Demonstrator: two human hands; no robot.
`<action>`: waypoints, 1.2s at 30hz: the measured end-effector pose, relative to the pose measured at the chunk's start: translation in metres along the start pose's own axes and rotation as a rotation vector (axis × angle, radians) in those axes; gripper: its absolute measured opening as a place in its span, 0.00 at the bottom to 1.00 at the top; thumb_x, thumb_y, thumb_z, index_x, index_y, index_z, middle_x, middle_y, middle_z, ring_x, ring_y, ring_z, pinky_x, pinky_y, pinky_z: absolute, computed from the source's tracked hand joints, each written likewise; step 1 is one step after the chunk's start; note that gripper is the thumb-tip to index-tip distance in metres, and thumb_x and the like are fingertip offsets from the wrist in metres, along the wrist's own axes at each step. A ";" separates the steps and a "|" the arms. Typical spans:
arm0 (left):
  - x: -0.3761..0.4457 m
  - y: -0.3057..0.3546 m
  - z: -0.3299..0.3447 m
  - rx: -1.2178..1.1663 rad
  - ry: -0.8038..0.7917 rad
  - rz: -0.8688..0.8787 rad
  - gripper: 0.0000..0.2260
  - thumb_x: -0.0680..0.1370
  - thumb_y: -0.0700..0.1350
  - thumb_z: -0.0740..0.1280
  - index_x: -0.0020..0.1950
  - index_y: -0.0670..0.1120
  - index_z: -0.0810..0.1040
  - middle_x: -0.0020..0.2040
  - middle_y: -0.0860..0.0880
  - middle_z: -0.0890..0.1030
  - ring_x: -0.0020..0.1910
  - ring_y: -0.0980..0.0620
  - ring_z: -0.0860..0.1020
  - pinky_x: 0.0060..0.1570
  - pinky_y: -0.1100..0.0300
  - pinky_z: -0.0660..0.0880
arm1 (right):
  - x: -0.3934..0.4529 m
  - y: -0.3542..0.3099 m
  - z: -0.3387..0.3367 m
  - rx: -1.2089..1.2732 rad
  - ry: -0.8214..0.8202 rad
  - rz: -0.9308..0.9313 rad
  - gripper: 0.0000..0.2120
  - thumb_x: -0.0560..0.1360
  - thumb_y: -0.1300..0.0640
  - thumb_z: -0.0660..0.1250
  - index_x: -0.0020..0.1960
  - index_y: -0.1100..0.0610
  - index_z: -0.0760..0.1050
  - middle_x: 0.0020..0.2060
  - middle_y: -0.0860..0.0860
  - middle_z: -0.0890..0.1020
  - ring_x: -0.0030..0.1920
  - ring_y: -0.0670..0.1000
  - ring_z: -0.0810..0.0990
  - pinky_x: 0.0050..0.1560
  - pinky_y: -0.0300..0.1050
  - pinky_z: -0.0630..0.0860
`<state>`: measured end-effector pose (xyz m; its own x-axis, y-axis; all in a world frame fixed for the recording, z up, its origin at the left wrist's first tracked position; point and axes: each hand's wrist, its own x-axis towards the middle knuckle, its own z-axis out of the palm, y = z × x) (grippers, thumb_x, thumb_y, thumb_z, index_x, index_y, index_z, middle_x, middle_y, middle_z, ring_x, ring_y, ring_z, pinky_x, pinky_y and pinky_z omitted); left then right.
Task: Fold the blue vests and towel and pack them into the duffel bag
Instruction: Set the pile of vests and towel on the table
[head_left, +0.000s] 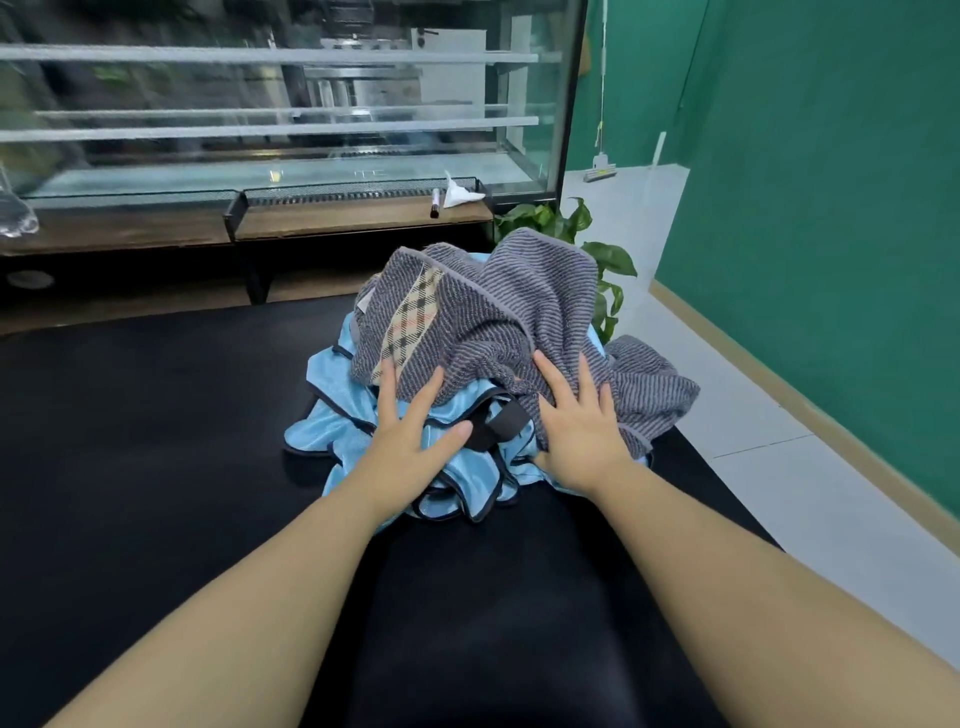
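Now both hands flat, fingers spread, nothing gripped, on towel w/ vests under.

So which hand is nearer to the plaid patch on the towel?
Left. The left hand lies on the blue vests, its fingers touching the towel just below the plaid patch. The right hand rests farther right on the towel.

No readable text, no labels, no brands, no numbers, no signs on any thing in view
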<state>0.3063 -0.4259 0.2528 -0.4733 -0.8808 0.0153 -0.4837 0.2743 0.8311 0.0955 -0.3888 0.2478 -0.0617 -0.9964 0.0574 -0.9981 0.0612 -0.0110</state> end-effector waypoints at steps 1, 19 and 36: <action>-0.004 -0.002 0.000 0.002 0.010 -0.013 0.29 0.76 0.61 0.62 0.74 0.68 0.51 0.72 0.66 0.29 0.75 0.60 0.43 0.72 0.52 0.53 | 0.000 -0.003 0.001 0.027 -0.006 0.002 0.31 0.75 0.46 0.67 0.73 0.54 0.61 0.76 0.45 0.32 0.75 0.63 0.33 0.73 0.67 0.44; -0.164 0.115 0.166 -0.156 0.089 0.333 0.13 0.78 0.53 0.58 0.62 0.64 0.69 0.64 0.67 0.72 0.66 0.66 0.68 0.65 0.69 0.64 | -0.267 0.045 0.002 0.762 0.493 0.102 0.31 0.75 0.44 0.64 0.75 0.43 0.57 0.73 0.42 0.63 0.73 0.40 0.58 0.73 0.37 0.56; -0.207 0.106 0.430 -0.022 -0.449 0.088 0.19 0.80 0.43 0.62 0.69 0.59 0.65 0.64 0.63 0.69 0.57 0.79 0.64 0.57 0.79 0.62 | -0.483 0.181 0.185 0.775 0.532 0.739 0.29 0.73 0.50 0.70 0.70 0.40 0.62 0.68 0.35 0.65 0.68 0.35 0.62 0.68 0.28 0.57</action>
<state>0.0368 -0.0483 0.0992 -0.7866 -0.5984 -0.1525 -0.4143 0.3282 0.8489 -0.0536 0.0925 0.0332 -0.7966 -0.5747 0.1874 -0.4606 0.3763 -0.8039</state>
